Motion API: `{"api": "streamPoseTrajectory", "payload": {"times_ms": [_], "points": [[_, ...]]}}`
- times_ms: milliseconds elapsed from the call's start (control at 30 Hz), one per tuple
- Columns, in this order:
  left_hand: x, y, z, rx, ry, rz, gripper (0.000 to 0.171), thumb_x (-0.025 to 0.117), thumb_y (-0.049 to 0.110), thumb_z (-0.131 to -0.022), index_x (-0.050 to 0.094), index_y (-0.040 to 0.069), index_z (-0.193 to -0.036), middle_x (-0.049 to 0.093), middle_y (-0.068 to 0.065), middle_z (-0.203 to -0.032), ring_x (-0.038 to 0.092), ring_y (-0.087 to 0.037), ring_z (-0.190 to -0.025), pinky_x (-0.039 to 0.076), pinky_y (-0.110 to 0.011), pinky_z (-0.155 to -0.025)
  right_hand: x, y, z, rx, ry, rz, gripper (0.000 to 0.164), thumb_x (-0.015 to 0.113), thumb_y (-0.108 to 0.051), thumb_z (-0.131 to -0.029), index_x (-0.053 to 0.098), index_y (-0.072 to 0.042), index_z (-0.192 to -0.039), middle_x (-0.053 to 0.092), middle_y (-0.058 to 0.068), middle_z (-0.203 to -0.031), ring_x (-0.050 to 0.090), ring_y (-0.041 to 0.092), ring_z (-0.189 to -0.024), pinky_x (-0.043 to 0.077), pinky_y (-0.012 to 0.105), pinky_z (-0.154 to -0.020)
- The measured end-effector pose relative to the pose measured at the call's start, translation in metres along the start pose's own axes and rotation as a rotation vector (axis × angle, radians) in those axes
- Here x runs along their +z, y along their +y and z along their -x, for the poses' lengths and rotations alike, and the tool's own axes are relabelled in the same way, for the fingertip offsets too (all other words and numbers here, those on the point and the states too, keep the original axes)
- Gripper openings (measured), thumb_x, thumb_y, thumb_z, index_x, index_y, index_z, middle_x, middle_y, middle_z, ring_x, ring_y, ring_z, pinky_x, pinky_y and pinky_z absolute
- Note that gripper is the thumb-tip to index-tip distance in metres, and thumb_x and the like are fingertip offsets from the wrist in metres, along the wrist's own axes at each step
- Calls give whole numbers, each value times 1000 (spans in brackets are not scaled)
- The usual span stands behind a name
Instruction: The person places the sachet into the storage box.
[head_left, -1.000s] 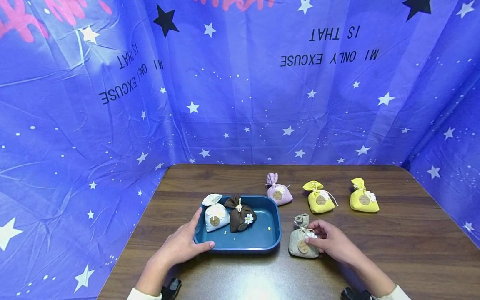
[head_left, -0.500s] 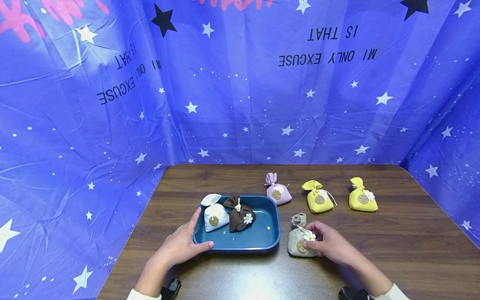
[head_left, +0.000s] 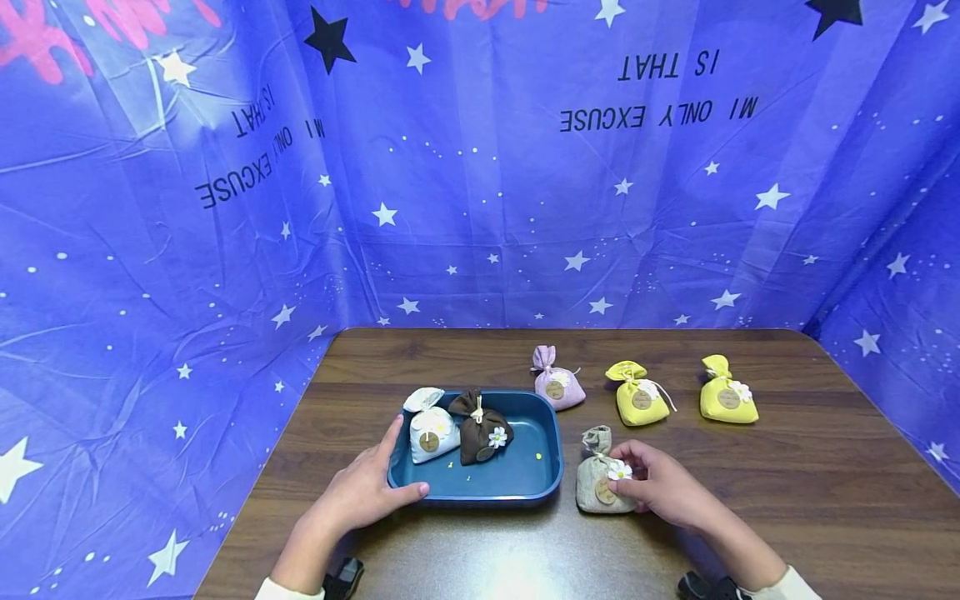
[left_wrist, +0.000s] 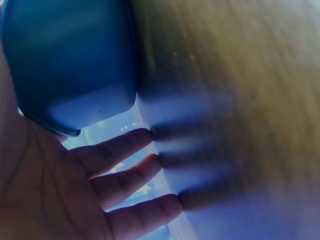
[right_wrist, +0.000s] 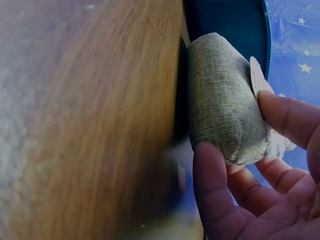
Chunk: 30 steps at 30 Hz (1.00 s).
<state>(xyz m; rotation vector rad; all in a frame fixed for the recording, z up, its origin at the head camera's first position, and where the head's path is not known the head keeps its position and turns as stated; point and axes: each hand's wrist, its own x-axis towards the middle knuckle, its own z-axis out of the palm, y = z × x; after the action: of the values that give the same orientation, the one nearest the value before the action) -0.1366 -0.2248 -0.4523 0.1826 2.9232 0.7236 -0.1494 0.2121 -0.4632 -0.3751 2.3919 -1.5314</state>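
My right hand [head_left: 663, 485] grips a grey cloth sachet [head_left: 591, 485] by its right side, just right of the blue tray [head_left: 525, 467]. The sachet has a tied neck, a round tag and a white flower. In the right wrist view, the thumb lies by the tag and the other fingers support the grey sachet [right_wrist: 220, 100] from beneath and behind. My left hand [head_left: 367, 485] rests around the tray's left front corner, thumb at the front rim, fingers extended. The left wrist view shows three fingertips touching the table. A white sachet [head_left: 426, 422] and a brown sachet [head_left: 474, 435] lie inside the tray.
Behind the tray's right corner lies a lilac sachet [head_left: 568, 392]. Two yellow sachets, one nearer the middle [head_left: 636, 417] and one farther right [head_left: 726, 414], lie on the wooden table [head_left: 825, 467]. A blue star-patterned cloth [head_left: 480, 250] hangs around the table.
The grey sachet has shifted slightly left in the right hand, and its white flower now shows more above the thumb. The left hand and tray have stayed still.
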Motion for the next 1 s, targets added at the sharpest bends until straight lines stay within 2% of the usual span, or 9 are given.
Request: {"api": "streamPoseTrajectory", "payload": {"times_ms": [233,500,1000], "points": [[1,-2,-1,-1,7,9,111,72,65,-79,14,18,-161,47,-28,-143,46,-44,-131,38,-63,-100,-5,-7,-2,2,-12,-34,40,75,-8,-87,54,7,-119,59,11,-93,56,18,-72,52,31,-53],[0,1,2,1,15,2,111,73,65,-78,15,17,-161,48,-29,-143,47,-44,-130,40,-63,-99,-8,-17,-8,-19,-8,-54,41,74,-7,-88,53,8,-120,60,12,-94,59,19,-75,57,42,-55],[1,0,1,19,25,-4,113,73,65,-77,16,15,-161,48,-28,-142,48,-44,-129,40,-61,-100,-7,-38,-25,-78,36,23,36,75,-8,-87,58,3,-117,61,9,-89,57,18,-72,53,35,-53]]}}
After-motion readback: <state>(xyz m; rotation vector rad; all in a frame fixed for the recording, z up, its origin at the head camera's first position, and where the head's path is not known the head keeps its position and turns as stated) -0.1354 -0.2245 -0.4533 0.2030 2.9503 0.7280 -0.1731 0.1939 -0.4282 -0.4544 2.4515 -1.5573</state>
